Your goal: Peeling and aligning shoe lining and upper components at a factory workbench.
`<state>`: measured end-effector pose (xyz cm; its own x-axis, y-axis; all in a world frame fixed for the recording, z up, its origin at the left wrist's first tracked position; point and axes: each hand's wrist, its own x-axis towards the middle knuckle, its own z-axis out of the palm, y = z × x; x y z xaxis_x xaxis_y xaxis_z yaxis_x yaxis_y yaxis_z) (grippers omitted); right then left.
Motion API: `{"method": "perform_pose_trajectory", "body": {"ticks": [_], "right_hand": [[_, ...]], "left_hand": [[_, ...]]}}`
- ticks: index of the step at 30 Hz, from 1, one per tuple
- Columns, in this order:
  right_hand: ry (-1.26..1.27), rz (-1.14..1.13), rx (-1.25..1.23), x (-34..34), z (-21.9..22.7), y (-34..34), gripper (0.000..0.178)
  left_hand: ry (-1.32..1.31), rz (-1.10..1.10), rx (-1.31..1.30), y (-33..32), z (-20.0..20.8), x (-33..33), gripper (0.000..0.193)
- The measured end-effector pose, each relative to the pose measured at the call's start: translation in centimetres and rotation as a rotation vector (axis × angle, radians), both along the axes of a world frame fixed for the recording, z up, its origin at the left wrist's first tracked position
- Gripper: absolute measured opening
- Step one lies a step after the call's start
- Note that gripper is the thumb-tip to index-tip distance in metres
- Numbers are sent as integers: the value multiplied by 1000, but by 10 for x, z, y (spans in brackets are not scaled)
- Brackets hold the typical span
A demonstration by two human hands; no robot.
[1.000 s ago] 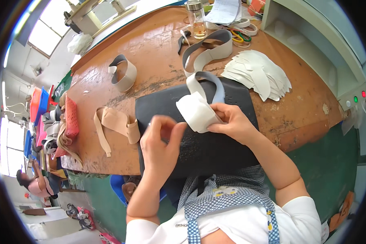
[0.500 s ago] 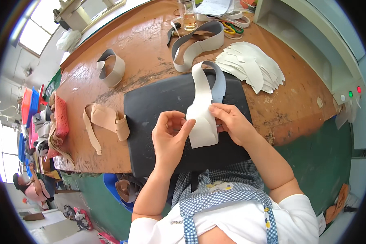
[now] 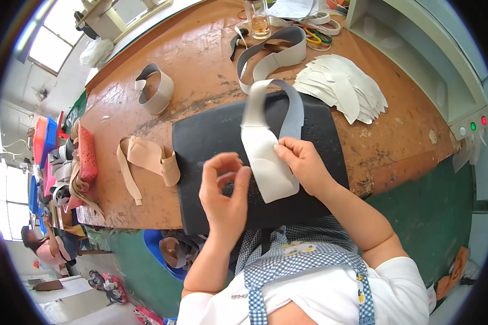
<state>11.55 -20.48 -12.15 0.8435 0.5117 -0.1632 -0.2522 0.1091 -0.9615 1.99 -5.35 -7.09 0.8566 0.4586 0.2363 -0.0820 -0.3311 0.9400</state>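
Note:
Over the black work mat (image 3: 211, 135) I hold a long white leather-like strip (image 3: 268, 162). Its near end is broad and flat, and the far part curves up and round in a loop that shows a grey-blue underside. My right hand (image 3: 305, 165) pinches the strip's right edge between thumb and fingers. To the left of the strip is my left hand (image 3: 225, 189), its fingers curved and apart from the thumb, with nothing in it. A small gap separates it from the strip.
White cut pieces (image 3: 344, 89) lie fanned at the right. A grey-white band (image 3: 287, 57), a glass jar (image 3: 258, 21) and scissors (image 3: 317, 37) are at the back. Leftward are a coiled band (image 3: 158, 95), a beige strip (image 3: 149, 160) and a pink basket (image 3: 87, 151).
My left hand has come away from the strip toward the left. The strip's broad end has tilted, its near edge swinging right, while my right hand keeps its pinch.

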Motion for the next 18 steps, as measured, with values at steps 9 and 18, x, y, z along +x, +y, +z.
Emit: {"method": "perform_pose_trajectory", "body": {"ticks": [9, 18], "right_hand": [[-42, 84, 4, -11, 8, -1, 20], [-286, 125, -264, -11, 20, 6, 21]], "left_hand": [[82, -343, 507, 16, 7, 1, 34], [152, -538, 690, 27, 16, 7, 23]]}}
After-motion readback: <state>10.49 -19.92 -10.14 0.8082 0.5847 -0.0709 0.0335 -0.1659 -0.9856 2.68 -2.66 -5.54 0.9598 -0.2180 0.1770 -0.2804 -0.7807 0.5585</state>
